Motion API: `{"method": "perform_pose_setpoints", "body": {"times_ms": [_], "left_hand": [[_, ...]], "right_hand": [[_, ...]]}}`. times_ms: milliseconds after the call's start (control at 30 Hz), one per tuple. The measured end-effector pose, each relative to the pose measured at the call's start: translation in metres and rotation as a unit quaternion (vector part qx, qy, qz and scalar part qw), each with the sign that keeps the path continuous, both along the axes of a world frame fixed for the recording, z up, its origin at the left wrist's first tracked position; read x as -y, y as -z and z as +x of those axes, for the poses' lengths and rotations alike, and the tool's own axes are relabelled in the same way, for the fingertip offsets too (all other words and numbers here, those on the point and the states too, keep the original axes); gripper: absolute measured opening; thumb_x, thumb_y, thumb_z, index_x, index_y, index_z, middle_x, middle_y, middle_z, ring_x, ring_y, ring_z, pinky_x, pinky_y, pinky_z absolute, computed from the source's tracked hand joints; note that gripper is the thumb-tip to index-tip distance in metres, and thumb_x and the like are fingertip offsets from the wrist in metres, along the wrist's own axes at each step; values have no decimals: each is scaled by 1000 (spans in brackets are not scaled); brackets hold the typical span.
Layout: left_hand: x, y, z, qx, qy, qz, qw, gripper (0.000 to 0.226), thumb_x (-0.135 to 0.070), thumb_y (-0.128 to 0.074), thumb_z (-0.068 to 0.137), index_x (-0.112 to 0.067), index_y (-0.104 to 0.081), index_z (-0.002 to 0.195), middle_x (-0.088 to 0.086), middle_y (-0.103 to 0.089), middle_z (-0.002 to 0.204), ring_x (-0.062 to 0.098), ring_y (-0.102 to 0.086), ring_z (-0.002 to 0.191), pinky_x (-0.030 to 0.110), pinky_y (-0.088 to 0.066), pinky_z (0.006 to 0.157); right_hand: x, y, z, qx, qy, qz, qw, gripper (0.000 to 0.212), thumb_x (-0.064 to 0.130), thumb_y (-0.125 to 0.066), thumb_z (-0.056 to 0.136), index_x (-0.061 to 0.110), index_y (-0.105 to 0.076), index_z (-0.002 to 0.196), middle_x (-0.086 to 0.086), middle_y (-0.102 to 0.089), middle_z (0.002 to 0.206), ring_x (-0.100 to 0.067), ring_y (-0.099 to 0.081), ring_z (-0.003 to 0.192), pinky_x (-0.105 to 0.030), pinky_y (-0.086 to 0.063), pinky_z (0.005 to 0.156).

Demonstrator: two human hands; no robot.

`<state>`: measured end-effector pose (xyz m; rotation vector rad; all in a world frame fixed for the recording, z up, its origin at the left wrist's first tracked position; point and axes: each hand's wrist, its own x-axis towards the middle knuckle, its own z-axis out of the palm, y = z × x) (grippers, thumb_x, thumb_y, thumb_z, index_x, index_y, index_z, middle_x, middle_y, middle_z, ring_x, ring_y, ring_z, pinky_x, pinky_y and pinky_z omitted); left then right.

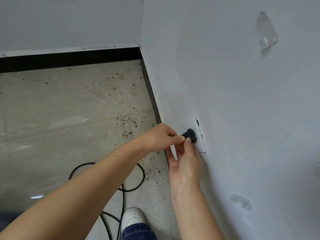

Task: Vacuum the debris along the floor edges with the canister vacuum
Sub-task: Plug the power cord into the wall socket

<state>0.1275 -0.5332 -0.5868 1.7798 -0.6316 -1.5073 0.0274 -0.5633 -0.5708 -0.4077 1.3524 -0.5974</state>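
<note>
A black power plug [189, 135] sits against a white wall socket [200, 135] low on the right wall. My left hand [161, 135] grips the plug's rear from the left. My right hand [185, 160] reaches up from below and pinches the plug's front by the socket. A black cord [123, 193] loops over the floor beneath my arms. Dark debris crumbs [128, 122] lie scattered on the grey tile along the right wall's edge and into the corner. The canister vacuum is out of view.
A black skirting [69, 60] runs along the far wall and continues down the right wall [149, 87]. My white shoe [132, 218] and jeans leg stand near the cord at the bottom. Clear plastic hooks [265, 31] stick to the right wall.
</note>
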Motion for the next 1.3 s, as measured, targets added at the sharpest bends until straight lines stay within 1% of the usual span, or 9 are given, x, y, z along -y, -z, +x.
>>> {"method": "perform_pose_setpoints", "body": {"times_ms": [200, 300, 433, 800, 967, 1067, 1133, 1200, 1300], "left_hand": [[2, -4, -18, 43, -34, 10, 998, 38, -32, -51, 98, -9, -63, 70, 3, -55, 63, 16, -49, 60, 27, -36, 56], [-3, -4, -31, 79, -68, 16, 994, 34, -34, -45, 100, -15, -57, 75, -2, -55, 65, 17, -54, 66, 29, -40, 58], [-16, -7, -28, 78, -109, 15, 991, 37, -36, -41, 101, -8, -64, 94, 4, -62, 80, 23, -61, 80, 37, -50, 75], [2, -7, -24, 105, -32, 22, 994, 38, -38, -46, 100, -7, -67, 105, 1, -57, 74, 19, -56, 74, 30, -43, 67], [3, -10, -17, 96, -40, 20, 994, 34, -37, -52, 97, -9, -72, 97, -5, -46, 59, 10, -42, 55, 26, -32, 56], [7, -7, -18, 125, -39, 31, 991, 34, -37, -53, 96, -9, -71, 92, -3, -47, 58, 12, -42, 53, 25, -30, 53], [7, -3, -20, 132, -38, 30, 990, 34, -36, -53, 96, -8, -71, 92, -1, -49, 61, 15, -45, 57, 26, -33, 57], [5, -1, -22, 120, -39, 22, 992, 32, -37, -53, 97, -10, -70, 94, 1, -56, 69, 16, -49, 63, 28, -37, 62], [0, -4, -20, 112, -40, 4, 993, 32, -38, -53, 96, -12, -70, 94, 2, -58, 71, 15, -50, 64, 28, -38, 62]], "right_hand": [[0, -9, 4, -31, -31, -3, 999, 19, 14, -49, 100, 7, -64, 109, -6, -69, 94, -15, -65, 86, -33, -54, 78], [1, -16, 8, -47, -46, 23, 998, 29, 18, -47, 101, 4, -58, 125, -7, -66, 94, -16, -62, 84, -30, -53, 72], [-1, -24, 5, -55, -75, 21, 995, 29, 18, -43, 102, 2, -57, 123, -13, -65, 117, -21, -61, 105, -36, -49, 89], [8, -36, -42, -75, -118, 8, 990, 42, 4, -37, 102, -6, -32, 143, -24, -38, 146, -35, -41, 134, -49, -45, 96], [12, -41, -49, -21, -120, 16, 992, 29, -1, -35, 100, -4, -51, 124, -19, -49, 135, -30, -37, 138, -51, -33, 112], [14, -31, -61, -2, -117, 1, 993, 39, -3, -34, 99, -3, -43, 137, -16, -42, 146, -24, -37, 138, -43, -32, 110], [13, -26, -64, 33, -133, -7, 991, 32, -5, -36, 97, 0, -56, 121, -12, -53, 135, -18, -47, 129, -40, -33, 108], [13, -21, -66, 50, -156, -12, 986, 19, 4, -53, 88, 4, -61, 106, -10, -58, 126, -14, -52, 122, -36, -35, 108], [12, -28, -64, 60, -201, -24, 977, 36, 22, -76, 67, 8, -60, 97, -7, -55, 115, -11, -50, 115, -34, -35, 107]]}}
